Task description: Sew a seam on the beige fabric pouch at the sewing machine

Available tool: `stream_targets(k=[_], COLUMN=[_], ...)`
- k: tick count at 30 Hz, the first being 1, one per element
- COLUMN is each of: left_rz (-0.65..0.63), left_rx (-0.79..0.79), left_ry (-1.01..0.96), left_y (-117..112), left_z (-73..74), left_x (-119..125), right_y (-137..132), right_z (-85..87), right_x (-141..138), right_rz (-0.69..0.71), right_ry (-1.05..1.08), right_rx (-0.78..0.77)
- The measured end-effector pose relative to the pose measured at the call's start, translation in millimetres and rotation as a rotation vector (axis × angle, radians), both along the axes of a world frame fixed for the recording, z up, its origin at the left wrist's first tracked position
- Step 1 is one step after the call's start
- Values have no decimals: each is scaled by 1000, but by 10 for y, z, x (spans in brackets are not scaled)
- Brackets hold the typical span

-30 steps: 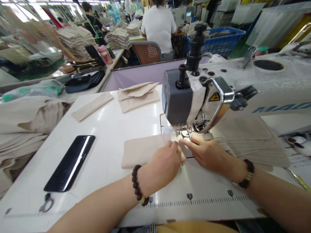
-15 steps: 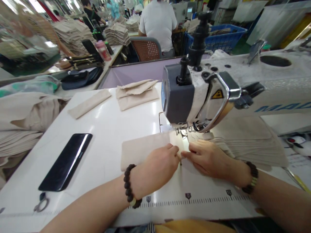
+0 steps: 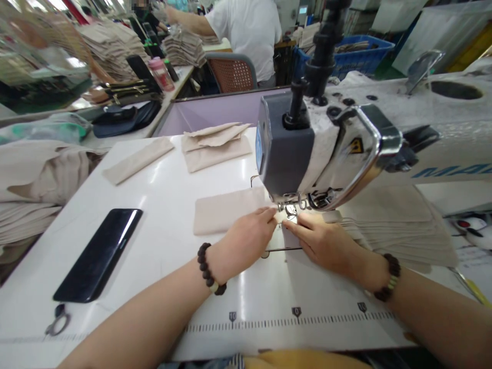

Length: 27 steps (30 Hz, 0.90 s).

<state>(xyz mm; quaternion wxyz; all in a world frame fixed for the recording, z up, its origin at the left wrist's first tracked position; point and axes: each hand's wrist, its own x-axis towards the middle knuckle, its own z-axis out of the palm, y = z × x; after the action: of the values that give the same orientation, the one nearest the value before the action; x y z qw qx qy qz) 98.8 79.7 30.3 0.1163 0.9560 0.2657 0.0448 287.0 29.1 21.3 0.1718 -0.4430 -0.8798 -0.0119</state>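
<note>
A beige fabric piece [image 3: 226,211], flat and folded-looking, lies under the needle area of the sewing machine [image 3: 286,148]. My left hand [image 3: 246,243] is closed on its near right part, the fingertips together just left of the presser foot [image 3: 290,210]. Close by on the right, my right hand [image 3: 325,238] has its thumb and forefinger drawn together at the fabric's right edge, the forefinger pointing at the foot. Its other fingers are curled, and the fabric beneath them is mostly hidden. Both hands rest low over the white table [image 3: 215,287].
Stacked beige pieces [image 3: 400,225] lie right of my right hand. A folded piece [image 3: 217,148] and a narrow strip [image 3: 138,161] lie farther back. A phone [image 3: 100,253] and a ring [image 3: 58,324] are at left. Beyond the table, a person in white [image 3: 246,36] sits.
The fabric piece and both hands have moved forward, toward and past the presser foot. The person ahead has stretched an arm out to the left. My view has shifted slightly.
</note>
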Motion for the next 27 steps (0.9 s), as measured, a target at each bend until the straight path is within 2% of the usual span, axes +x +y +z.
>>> stream_targets(k=[3, 8, 17, 19, 24, 27], left_rz=[32, 14, 34, 76, 272, 288], left_rx=[14, 67, 132, 192, 297, 264], left_ry=[-9, 11, 63, 115, 312, 360], left_y=[82, 160, 131, 90, 25, 126], left_z=[-15, 29, -3, -6, -18, 90], left_x=[7, 40, 23, 26, 35, -124], right_y=[16, 10, 3, 6, 14, 19], right_z=[-18, -63, -56, -73, -124, -131], right_x=[-17, -3, -3, 0, 17, 32], right_rz=[-29, -46, -54, -54, -48, -52], right_ry=[-13, -37, -56, -57, -42, -34], right_rx=[7, -44, -13, -11, -16, -36])
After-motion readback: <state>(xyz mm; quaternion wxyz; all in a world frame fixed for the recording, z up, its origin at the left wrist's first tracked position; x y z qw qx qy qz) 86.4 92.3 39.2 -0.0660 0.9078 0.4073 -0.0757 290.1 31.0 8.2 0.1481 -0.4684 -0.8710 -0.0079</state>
